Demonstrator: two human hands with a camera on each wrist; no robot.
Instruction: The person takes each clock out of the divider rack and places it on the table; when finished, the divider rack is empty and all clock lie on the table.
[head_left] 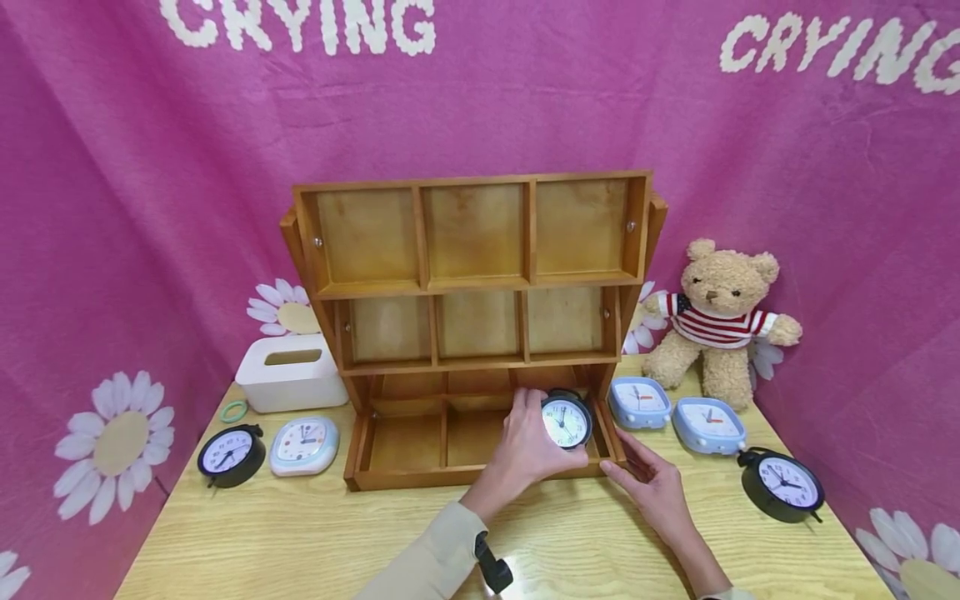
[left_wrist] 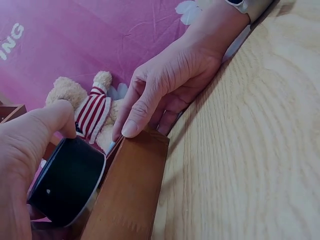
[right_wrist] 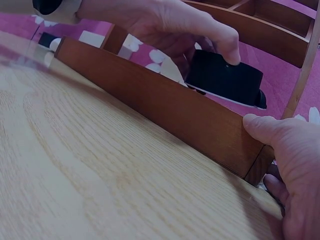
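My left hand (head_left: 522, 443) grips a round black alarm clock (head_left: 567, 421) by its rim, thumb at the bottom and fingers over the top. The clock is over the lowest right compartment of a tiered wooden shelf (head_left: 397, 481), its white dial facing up toward the head camera. In the right wrist view, the black side of the clock (right_wrist: 225, 77) is seen above the shelf's front board (right_wrist: 150, 95). My right hand (head_left: 654, 492) holds the shelf's front right corner, with the thumb on the front board and the fingers around the side.
Two blue alarm clocks (head_left: 640, 402), another black clock (head_left: 783, 485) and a teddy bear (head_left: 720, 321) are on the right. To the left are a white tissue box (head_left: 292, 392), a green ring (head_left: 233, 411), a black clock (head_left: 231, 456) and a pale blue-white clock (head_left: 303, 446).
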